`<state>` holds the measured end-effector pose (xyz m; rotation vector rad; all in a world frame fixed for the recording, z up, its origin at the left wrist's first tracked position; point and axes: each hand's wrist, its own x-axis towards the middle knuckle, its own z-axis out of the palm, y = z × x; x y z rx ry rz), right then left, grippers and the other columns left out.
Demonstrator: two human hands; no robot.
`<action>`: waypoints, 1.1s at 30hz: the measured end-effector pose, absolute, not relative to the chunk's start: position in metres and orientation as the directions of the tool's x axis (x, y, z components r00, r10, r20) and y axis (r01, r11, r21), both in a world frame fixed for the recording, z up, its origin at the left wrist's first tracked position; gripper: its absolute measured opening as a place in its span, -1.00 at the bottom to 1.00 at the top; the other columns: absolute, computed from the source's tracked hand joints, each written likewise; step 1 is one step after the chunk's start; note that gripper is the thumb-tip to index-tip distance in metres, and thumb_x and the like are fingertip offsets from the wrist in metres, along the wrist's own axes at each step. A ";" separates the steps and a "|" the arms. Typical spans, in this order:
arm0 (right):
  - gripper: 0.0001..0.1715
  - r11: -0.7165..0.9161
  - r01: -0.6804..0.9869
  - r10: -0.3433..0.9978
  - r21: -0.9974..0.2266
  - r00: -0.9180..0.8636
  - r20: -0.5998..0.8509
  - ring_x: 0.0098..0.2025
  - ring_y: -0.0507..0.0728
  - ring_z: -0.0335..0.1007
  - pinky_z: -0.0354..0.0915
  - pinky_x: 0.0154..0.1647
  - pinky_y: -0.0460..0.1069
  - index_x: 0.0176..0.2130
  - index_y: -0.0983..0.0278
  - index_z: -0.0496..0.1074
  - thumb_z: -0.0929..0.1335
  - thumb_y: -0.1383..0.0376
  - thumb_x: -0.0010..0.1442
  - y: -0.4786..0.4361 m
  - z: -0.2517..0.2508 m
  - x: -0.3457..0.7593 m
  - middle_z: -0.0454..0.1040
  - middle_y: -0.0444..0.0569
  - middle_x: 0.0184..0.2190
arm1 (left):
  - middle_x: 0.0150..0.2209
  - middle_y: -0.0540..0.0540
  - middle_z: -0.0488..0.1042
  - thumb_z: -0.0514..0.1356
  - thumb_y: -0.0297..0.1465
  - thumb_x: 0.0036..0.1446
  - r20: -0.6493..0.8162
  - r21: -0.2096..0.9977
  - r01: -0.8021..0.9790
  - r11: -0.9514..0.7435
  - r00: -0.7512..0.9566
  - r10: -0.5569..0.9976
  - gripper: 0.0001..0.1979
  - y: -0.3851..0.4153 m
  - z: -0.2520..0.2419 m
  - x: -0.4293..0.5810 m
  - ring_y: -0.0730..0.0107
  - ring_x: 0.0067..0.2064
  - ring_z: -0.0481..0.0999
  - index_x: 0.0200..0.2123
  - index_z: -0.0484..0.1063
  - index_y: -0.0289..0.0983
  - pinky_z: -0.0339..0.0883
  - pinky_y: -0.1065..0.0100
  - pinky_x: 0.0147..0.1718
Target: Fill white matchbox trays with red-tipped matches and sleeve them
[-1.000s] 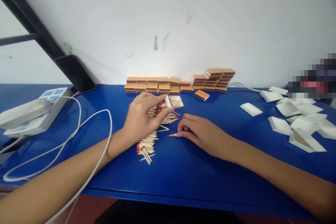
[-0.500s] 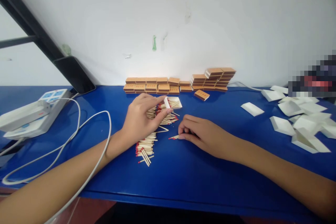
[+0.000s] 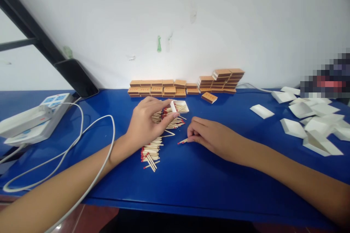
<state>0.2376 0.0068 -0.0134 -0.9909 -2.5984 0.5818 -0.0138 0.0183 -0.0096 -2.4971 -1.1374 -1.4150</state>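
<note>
Between thumb and fingers, my left hand [image 3: 149, 120] grips one end of a white matchbox tray [image 3: 185, 107], which has some matches lying in it. Under and around that hand spreads a pile of red-tipped matches [image 3: 151, 150], partly hidden by the fingers. To the right, my right hand [image 3: 209, 136] pinches a few matches [image 3: 182, 141] just above or on the blue table, their red heads pointing left. Its curled fingers hide the other ends of these matches.
Filled-looking brown matchboxes [image 3: 156, 90] are stacked along the wall, with a single matchbox [image 3: 209, 97] in front. Loose white trays [image 3: 293, 128] lie at the right. A power strip [image 3: 41, 123] and a white cable [image 3: 113, 127] lie at the left, the cable crossing my left forearm.
My right hand has shifted slightly right and up with the matches, whose tips now slant a little more. My left hand keeps its grip on the tray.
</note>
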 end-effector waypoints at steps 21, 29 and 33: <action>-0.77 0.540 0.639 0.792 -0.548 -0.606 0.075 -0.36 0.08 0.38 0.23 -0.35 0.00 -0.27 0.19 0.45 0.33 0.15 0.42 0.005 -0.008 0.246 0.49 -0.10 -0.33 | -0.23 -0.14 0.69 0.41 -0.20 0.25 0.749 0.282 0.615 -0.736 0.338 0.570 -0.63 0.017 -0.011 -0.011 0.19 -0.19 0.60 0.05 0.64 -0.26 0.50 0.17 -0.15; -0.70 0.511 0.714 0.847 -0.478 -0.514 0.138 -0.34 0.11 0.43 0.24 -0.33 0.02 -0.24 0.20 0.44 0.39 0.03 0.37 -0.008 -0.018 0.230 0.51 -0.06 -0.28 | -0.22 -0.15 0.69 0.37 -0.18 0.29 0.740 0.275 0.611 -0.743 0.359 0.569 -0.65 0.017 -0.013 -0.010 0.17 -0.17 0.61 0.05 0.64 -0.23 0.50 0.15 -0.15; -0.81 0.543 0.716 0.830 -0.439 -0.536 0.153 -0.30 0.12 0.43 0.25 -0.28 0.03 -0.23 0.22 0.44 0.40 0.15 0.37 -0.009 -0.020 0.225 0.50 -0.06 -0.25 | -0.26 -0.13 0.68 0.39 -0.19 0.27 0.735 0.280 0.603 -0.747 0.366 0.571 -0.65 0.016 -0.011 -0.009 0.20 -0.21 0.58 0.03 0.65 -0.26 0.49 0.16 -0.14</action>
